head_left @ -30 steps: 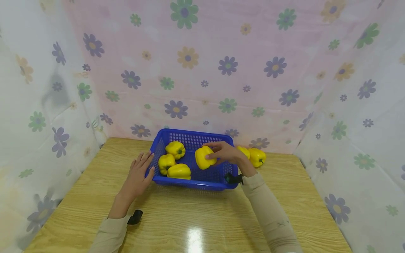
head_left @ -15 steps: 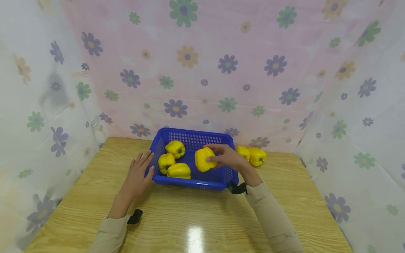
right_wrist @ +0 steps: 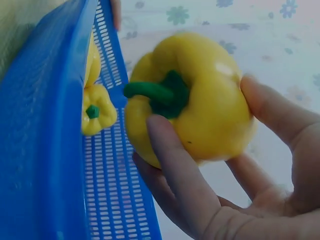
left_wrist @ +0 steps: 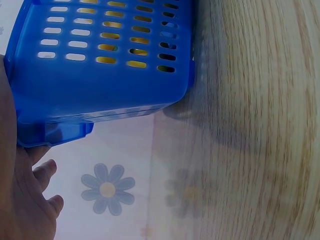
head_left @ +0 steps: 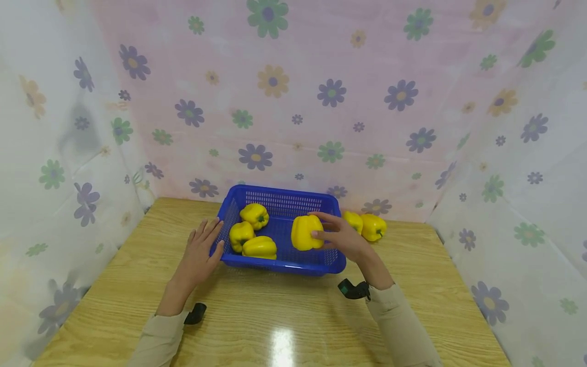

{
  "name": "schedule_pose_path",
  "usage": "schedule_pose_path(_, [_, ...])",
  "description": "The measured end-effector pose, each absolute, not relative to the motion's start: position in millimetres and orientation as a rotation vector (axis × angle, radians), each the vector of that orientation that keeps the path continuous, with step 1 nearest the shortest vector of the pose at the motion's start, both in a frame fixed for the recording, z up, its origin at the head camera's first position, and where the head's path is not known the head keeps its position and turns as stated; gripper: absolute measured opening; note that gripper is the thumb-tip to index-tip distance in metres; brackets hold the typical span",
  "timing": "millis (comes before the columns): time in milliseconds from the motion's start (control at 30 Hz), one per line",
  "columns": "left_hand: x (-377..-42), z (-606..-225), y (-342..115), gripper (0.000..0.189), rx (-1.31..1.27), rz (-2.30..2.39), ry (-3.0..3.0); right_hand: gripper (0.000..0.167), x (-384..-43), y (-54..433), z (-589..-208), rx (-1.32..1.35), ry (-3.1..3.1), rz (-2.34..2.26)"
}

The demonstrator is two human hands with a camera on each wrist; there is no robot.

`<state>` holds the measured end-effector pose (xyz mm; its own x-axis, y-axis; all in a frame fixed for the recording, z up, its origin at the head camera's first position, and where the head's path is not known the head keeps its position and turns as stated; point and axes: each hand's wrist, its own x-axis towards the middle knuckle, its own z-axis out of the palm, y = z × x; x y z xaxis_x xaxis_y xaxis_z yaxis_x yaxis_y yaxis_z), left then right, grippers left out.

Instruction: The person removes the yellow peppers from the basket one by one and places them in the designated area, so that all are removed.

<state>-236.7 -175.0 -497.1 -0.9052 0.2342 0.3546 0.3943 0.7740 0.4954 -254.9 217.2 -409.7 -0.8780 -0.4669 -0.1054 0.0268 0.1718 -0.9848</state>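
A yellow bell pepper (head_left: 305,233) with a green stem is gripped by my right hand (head_left: 343,237), held over the right half of a blue plastic basket (head_left: 284,267). In the right wrist view the fingers and thumb curl round this pepper (right_wrist: 200,100), its stem toward the camera. My left hand (head_left: 198,257) rests with straight fingers on the basket's left rim; part of that hand (left_wrist: 30,195) shows under the rim's lip in the left wrist view. Inside the basket, at its left, lie three more yellow bell peppers (head_left: 259,247).
Two other yellow bell peppers (head_left: 373,227) lie on the wooden table (head_left: 238,321), just right of the basket near the back. Behind and at both sides hangs a flower-patterned curtain (head_left: 298,97). A small black wrist camera (head_left: 353,289) sits at each cuff.
My right hand has shifted to the right and slightly toward me with the bell pepper in its grip. The left hand and the basket have stayed in place.
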Motion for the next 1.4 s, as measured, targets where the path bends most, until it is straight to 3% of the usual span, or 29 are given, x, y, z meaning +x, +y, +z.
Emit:
schedule_pose_path(800, [-237.1,-497.2,-175.2,0.056,-0.485,-0.846,-2.704,0.068,-216.9,262.9,-428.2,-0.303,1.972,-1.987])
schedule_pose_path(1400, [-238.3,-500.4,-175.9,0.056,-0.488,-0.874,-2.695,0.04,-216.8,327.3,-460.7,-0.339,1.882,-2.181])
